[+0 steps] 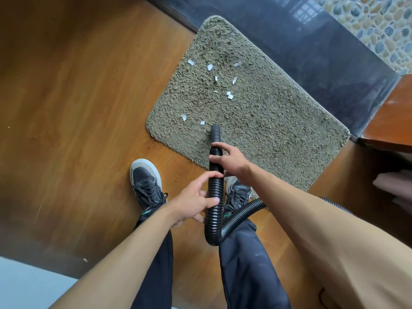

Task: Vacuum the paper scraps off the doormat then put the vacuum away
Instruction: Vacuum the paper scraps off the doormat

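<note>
To the left of the doormat [256,121] lies bare wooden floor [78,97], and a black sneaker [147,184] stands on it just off the mat's near-left corner. The left hand [194,201] grips the black ribbed vacuum hose [215,192] short of the mat's near edge, fingers [207,176] wrapped round it and thumb across the front. Higher on the hose, over the mat's near edge, the right hand [227,157] holds it too, thumb and fingers closed on the ribs (one finger seems to lift clear). The smooth nozzle [215,132] points down onto the pile near the mat's near-left part. White paper scraps [209,67] lie scattered on the mat beyond the nozzle, the closest just beside its tip. Right of the mat runs a dark stone threshold [323,63].
</note>
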Motion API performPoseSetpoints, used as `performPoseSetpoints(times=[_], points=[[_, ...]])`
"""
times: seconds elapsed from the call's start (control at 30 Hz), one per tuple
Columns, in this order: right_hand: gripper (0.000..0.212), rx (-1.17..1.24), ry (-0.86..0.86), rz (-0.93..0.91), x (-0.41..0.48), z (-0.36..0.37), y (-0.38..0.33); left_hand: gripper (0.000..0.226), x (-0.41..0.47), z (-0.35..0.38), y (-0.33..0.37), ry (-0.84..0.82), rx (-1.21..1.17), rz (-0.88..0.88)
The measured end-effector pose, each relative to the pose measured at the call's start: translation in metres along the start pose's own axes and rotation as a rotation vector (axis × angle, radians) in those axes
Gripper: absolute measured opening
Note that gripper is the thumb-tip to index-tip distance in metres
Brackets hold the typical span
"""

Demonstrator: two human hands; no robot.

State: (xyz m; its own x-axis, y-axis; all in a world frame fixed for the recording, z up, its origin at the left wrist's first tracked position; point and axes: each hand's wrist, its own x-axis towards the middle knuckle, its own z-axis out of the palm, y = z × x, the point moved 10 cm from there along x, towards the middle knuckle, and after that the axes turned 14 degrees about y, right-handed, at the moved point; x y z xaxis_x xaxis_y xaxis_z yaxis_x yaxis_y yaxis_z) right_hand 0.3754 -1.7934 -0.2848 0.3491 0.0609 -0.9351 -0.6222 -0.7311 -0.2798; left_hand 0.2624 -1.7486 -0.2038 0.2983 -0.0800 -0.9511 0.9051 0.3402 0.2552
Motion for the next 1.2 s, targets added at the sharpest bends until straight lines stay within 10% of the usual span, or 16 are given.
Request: performPoseSetpoints(times=[1.2], points=[[0.052, -0.274, -0.046, -0.255, 0.025, 0.062, -0.059, 0.057, 0.007, -0.055, -0.002, 0.075, -0.214, 0.09]])
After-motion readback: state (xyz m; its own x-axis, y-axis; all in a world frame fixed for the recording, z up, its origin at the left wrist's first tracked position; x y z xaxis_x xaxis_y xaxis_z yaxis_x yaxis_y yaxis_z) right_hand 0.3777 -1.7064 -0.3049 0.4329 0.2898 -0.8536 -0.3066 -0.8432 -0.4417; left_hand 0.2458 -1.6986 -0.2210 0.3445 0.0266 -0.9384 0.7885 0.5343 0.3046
